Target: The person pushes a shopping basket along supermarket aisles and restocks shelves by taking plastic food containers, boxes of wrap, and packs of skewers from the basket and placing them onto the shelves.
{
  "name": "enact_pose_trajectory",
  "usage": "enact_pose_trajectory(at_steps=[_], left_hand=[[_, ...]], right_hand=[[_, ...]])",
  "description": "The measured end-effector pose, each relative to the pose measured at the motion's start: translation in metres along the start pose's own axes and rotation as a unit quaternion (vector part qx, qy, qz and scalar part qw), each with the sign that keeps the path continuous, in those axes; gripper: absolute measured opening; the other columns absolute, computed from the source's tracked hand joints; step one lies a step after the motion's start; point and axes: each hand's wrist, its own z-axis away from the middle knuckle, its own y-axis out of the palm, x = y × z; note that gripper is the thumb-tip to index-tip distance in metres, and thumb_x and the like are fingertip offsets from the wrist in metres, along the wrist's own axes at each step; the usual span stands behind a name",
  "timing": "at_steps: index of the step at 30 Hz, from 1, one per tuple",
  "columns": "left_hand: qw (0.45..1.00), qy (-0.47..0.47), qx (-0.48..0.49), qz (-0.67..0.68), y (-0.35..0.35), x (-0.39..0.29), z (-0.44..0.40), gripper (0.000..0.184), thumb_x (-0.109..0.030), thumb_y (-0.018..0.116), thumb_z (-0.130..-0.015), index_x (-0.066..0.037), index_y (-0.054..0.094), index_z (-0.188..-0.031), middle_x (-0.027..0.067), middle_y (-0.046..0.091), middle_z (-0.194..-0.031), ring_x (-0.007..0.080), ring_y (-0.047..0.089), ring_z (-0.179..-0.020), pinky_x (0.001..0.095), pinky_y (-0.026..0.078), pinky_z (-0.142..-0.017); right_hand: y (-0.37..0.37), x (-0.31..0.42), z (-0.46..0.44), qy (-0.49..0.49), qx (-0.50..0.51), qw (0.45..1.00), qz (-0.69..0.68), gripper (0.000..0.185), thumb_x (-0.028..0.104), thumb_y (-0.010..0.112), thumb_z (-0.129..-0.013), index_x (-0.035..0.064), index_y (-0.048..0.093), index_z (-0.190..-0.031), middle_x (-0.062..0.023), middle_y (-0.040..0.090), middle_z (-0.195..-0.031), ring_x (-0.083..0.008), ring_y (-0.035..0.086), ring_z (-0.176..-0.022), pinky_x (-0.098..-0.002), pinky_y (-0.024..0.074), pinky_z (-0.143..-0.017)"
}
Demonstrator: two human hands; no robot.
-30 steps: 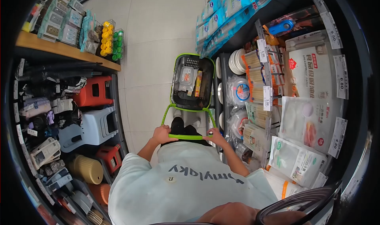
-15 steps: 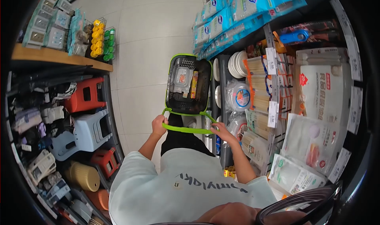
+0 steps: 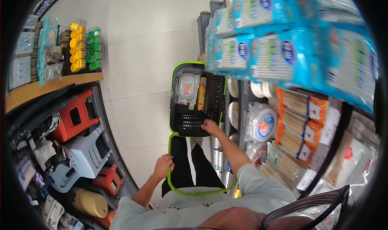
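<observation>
A black basket (image 3: 197,127) with a green rim stands ahead of my legs, its green handle (image 3: 194,193) folded back toward my waist. My left hand (image 3: 164,166) has its fingers curled at the left side of that handle. Over the basket's near right part is my right hand (image 3: 210,127), fingers bent together; what they hold, if anything, is hidden. Inside the basket lie a clear plastic container (image 3: 187,85) with a red and white label and, beside it, a narrow yellow and red box (image 3: 201,94).
Blue packs of cotton swabs (image 3: 271,54) hang at the upper right, above wrapped bowls (image 3: 264,125) and skewers (image 3: 294,135). On the left are a red stool (image 3: 75,116), a blue stool (image 3: 87,155) and yellow-capped bottles (image 3: 76,47). Tiled floor (image 3: 133,74) runs between the shelves.
My right hand has let go of the handle and moved forward over the basket. The handle has dropped back toward my waist, and my left hand is lower. The swab packs look closer.
</observation>
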Motion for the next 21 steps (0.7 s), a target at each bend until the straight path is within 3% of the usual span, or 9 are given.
enact_pose_trajectory(at_steps=[5, 9, 10, 11, 13, 14, 17, 19, 21], left_hand=[[0.997, -0.032, 0.071, -0.005, 0.041, 0.044, 0.012, 0.014, -0.009, 0.070, -0.070, -0.010, 0.060, -0.080, 0.0100, 0.062, -0.120, 0.0362, 0.052, -0.122, 0.0480, 0.046, -0.086], [0.997, -0.072, 0.039, 0.002, 0.045, 0.059, -0.019, 0.015, -0.009, 0.072, -0.072, -0.009, 0.060, -0.081, 0.0099, 0.061, -0.124, 0.0393, 0.050, -0.124, 0.0491, 0.044, -0.092], [0.995, -0.094, 0.030, 0.028, 0.052, 0.065, -0.021, 0.015, -0.008, 0.074, -0.074, -0.008, 0.060, -0.080, 0.0110, 0.061, -0.123, 0.0404, 0.050, -0.121, 0.0498, 0.043, -0.096], [0.994, -0.098, 0.032, 0.031, 0.058, 0.070, -0.021, 0.015, -0.008, 0.074, -0.074, -0.008, 0.060, -0.080, 0.0110, 0.061, -0.123, 0.0404, 0.050, -0.121, 0.0498, 0.043, -0.096], [0.992, -0.108, 0.010, 0.072, 0.065, 0.079, -0.023, 0.016, -0.006, 0.075, -0.073, -0.006, 0.059, -0.077, 0.0126, 0.061, -0.123, 0.0414, 0.050, -0.120, 0.0501, 0.042, -0.098], [0.991, -0.107, 0.009, 0.080, 0.065, 0.080, -0.025, 0.017, -0.005, 0.075, -0.073, -0.006, 0.058, -0.075, 0.0141, 0.061, -0.123, 0.0430, 0.049, -0.121, 0.0500, 0.041, -0.100], [0.985, -0.125, -0.001, 0.120, 0.074, 0.091, -0.018, 0.018, -0.004, 0.076, -0.072, -0.005, 0.058, -0.075, 0.0142, 0.061, -0.122, 0.0444, 0.048, -0.121, 0.0501, 0.041, -0.101], [0.984, -0.127, -0.004, 0.122, 0.076, 0.096, -0.013, 0.018, -0.004, 0.076, -0.071, -0.005, 0.058, -0.074, 0.0143, 0.062, -0.120, 0.0456, 0.049, -0.120, 0.0509, 0.042, -0.100], [0.988, -0.098, -0.004, 0.122, 0.087, 0.109, -0.005, 0.019, -0.004, 0.077, -0.070, -0.006, 0.058, -0.072, 0.0146, 0.063, -0.118, 0.0461, 0.050, -0.120, 0.0515, 0.044, -0.098]], right_hand=[[0.007, 0.050, -0.147, 0.032, -0.087, 0.992, -0.080, 0.030, 0.027, 0.071, -0.080, -0.0007, 0.067, -0.092, -0.0210, 0.069, -0.086, -0.0350, 0.068, -0.086, -0.0423, 0.0527, -0.078], [0.039, 0.035, -0.227, 0.007, -0.140, 0.984, -0.113, 0.027, 0.022, 0.071, -0.078, -0.0026, 0.068, -0.089, -0.0224, 0.068, -0.084, -0.0373, 0.068, -0.087, -0.0426, 0.0523, -0.080], [0.042, 0.028, -0.234, 0.019, -0.121, 0.988, -0.093, 0.032, 0.020, 0.070, -0.079, -0.0020, 0.066, -0.102, -0.0247, 0.067, -0.098, -0.0392, 0.065, -0.098, -0.0440, 0.0508, -0.087], [0.049, 0.021, -0.237, 0.022, -0.116, 0.989, -0.091, 0.032, 0.020, 0.070, -0.079, -0.0020, 0.066, -0.102, -0.0247, 0.067, -0.098, -0.0392, 0.065, -0.098, -0.0440, 0.0508, -0.087], [0.062, 0.004, -0.245, 0.021, -0.222, 0.975, 0.006, 0.047, 0.016, 0.072, -0.078, -0.0002, 0.056, -0.120, -0.0241, 0.061, -0.117, -0.0380, 0.061, -0.106, -0.0429, 0.0488, -0.094], [0.058, -0.002, -0.252, 0.086, -0.149, 0.985, -0.001, 0.058, 0.015, 0.073, -0.079, 0.0005, 0.048, -0.129, -0.0251, 0.056, -0.127, -0.0394, 0.057, -0.114, -0.0444, 0.0464, -0.098], [0.077, -0.045, -0.281, 0.094, -0.164, 0.980, -0.055, 0.056, 0.015, 0.074, -0.078, 0.0006, 0.051, -0.127, -0.0250, 0.056, -0.127, -0.0391, 0.055, -0.118, -0.0442, 0.0462, -0.099], [0.086, -0.059, -0.290, 0.113, -0.152, 0.981, -0.047, 0.055, 0.014, 0.074, -0.079, 0.0003, 0.050, -0.126, -0.0242, 0.059, -0.122, -0.0378, 0.060, -0.113, -0.0423, 0.0481, -0.096], [0.098, -0.085, -0.316, 0.109, -0.125, 0.984, -0.065, 0.055, 0.014, 0.074, -0.079, 0.0004, 0.050, -0.128, -0.0216, 0.064, -0.113, -0.0341, 0.068, -0.092, -0.0404, 0.0554, -0.080]])
